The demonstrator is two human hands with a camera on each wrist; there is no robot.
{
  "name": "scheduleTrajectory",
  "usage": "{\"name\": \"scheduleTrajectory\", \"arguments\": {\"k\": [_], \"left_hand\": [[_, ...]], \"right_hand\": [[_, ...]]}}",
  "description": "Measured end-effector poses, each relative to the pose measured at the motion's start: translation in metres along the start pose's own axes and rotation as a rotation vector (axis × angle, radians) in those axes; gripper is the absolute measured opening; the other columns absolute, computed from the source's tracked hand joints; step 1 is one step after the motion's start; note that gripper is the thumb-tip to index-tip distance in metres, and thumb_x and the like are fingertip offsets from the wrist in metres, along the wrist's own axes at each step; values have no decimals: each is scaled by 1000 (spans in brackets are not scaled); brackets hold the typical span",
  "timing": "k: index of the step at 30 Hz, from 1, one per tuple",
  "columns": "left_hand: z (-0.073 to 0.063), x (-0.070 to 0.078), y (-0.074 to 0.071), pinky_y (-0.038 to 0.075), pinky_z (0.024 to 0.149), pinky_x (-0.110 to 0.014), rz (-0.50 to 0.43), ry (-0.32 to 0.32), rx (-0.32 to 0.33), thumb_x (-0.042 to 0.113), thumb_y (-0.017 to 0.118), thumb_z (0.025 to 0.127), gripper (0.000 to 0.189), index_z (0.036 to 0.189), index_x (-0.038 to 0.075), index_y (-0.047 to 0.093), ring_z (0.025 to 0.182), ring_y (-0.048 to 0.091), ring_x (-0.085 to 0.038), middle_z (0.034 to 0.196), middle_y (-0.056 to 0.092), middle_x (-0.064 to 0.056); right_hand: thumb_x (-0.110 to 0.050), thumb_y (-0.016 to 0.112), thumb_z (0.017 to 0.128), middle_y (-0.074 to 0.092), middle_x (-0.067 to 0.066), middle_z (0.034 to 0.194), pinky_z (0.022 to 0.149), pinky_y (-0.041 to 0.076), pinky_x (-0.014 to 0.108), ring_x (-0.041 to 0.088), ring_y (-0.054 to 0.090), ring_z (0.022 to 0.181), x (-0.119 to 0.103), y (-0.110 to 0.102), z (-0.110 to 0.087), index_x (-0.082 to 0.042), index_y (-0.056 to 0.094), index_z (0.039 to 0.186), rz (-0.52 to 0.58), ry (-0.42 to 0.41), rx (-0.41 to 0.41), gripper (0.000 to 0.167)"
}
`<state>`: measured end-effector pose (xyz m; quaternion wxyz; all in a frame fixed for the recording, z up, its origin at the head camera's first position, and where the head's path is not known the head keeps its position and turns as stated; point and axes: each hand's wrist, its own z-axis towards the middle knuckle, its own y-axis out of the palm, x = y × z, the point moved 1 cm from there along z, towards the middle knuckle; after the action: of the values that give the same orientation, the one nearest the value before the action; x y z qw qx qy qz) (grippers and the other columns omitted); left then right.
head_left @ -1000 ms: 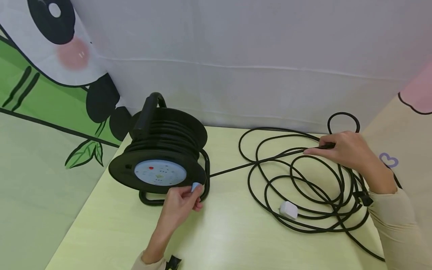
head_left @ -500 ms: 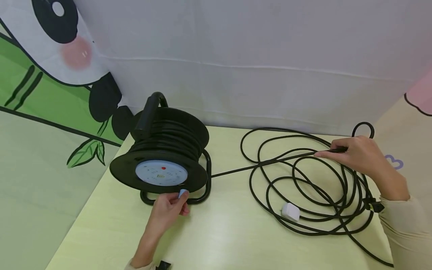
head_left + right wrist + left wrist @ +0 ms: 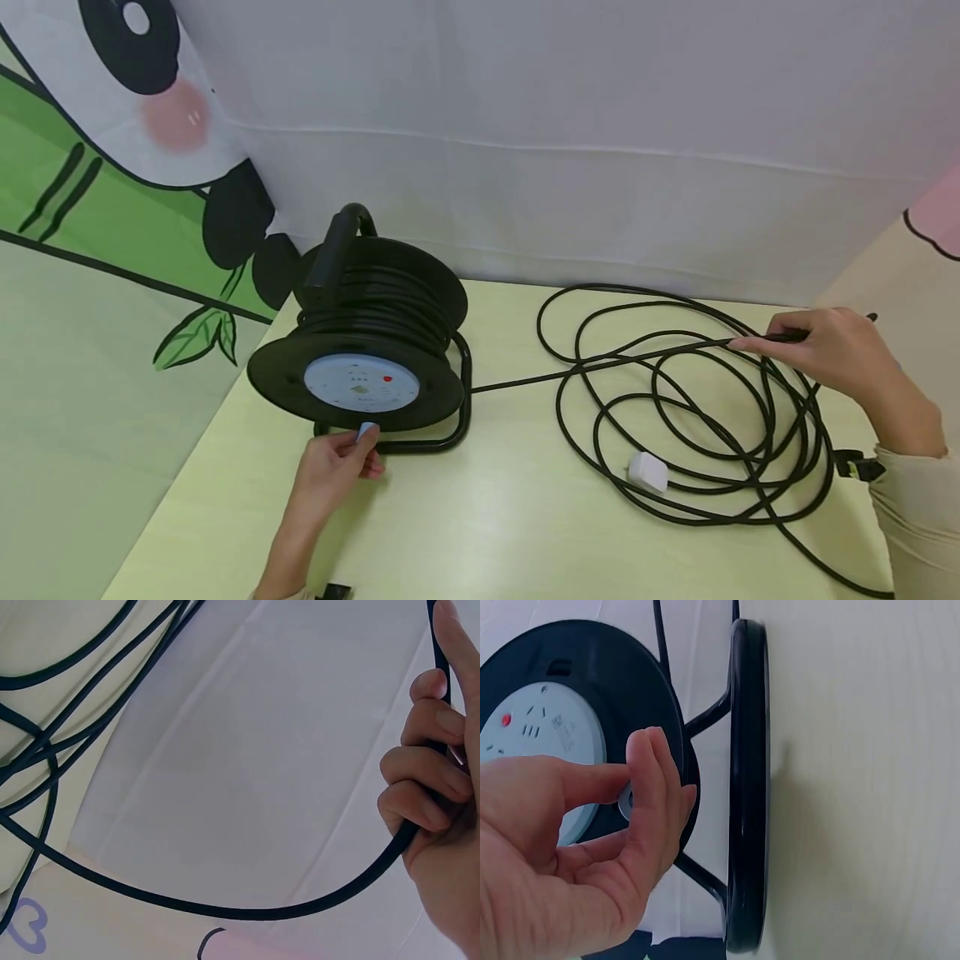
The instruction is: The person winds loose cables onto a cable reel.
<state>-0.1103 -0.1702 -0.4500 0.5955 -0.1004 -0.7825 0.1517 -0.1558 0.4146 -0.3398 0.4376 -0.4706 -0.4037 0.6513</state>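
Observation:
A black cable reel (image 3: 279, 379) stands on its tube frame at the table's left, with cable wound round its drum. Its front disc bears a pale blue socket panel (image 3: 360, 392) with a red button. My left hand (image 3: 330, 473) pinches the small light-blue knob (image 3: 367, 429) at the lower edge of that disc; in the left wrist view the fingers mostly cover it. At the right, my right hand (image 3: 843, 352) grips the black cable (image 3: 517, 383), which runs taut from the reel. In the right wrist view the fingers curl round the cable (image 3: 255, 914), which sags in a bend below them.
Loose cable loops (image 3: 693, 521) spread over the right of the pale table (image 3: 510, 533). A white plug (image 3: 648, 472) lies among them. Behind the table hangs a pale cloth (image 3: 562, 217), with a printed cartoon cloth on the left.
The reel has turned: its red button went from the panel's left to its right. My left hand moved left with the knob, while my right hand shifted right and slightly down along with the cable.

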Motion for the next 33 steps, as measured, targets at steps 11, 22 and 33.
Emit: {"name": "scheduleTrajectory", "arguments": {"k": [11,22,33], "left_hand": [[0,0,-34,63,67,-25,-38,-49,67,23,60,106,43,116,-19,63,65,73,-12,80,70,-10],[-3,11,-57,63,67,-24,-90,-16,158,25,59,106,47,121,-19,61,62,71,-10,74,68,0],[-10,31,-76,61,62,-21,-155,6,286,29,65,103,50,119,-18,63,56,69,-10,69,65,3]], "right_hand": [[-38,85,84,56,-8,59,48,31,26,9,39,51,21,4,-9,-19,71,69,19,-23,103,28],[-35,82,89,45,-6,59,51,24,25,7,31,53,31,12,-14,-18,67,71,54,-7,70,29],[-28,79,93,46,-3,60,49,23,25,7,34,52,38,18,-23,-10,70,79,133,20,58,24]]}}
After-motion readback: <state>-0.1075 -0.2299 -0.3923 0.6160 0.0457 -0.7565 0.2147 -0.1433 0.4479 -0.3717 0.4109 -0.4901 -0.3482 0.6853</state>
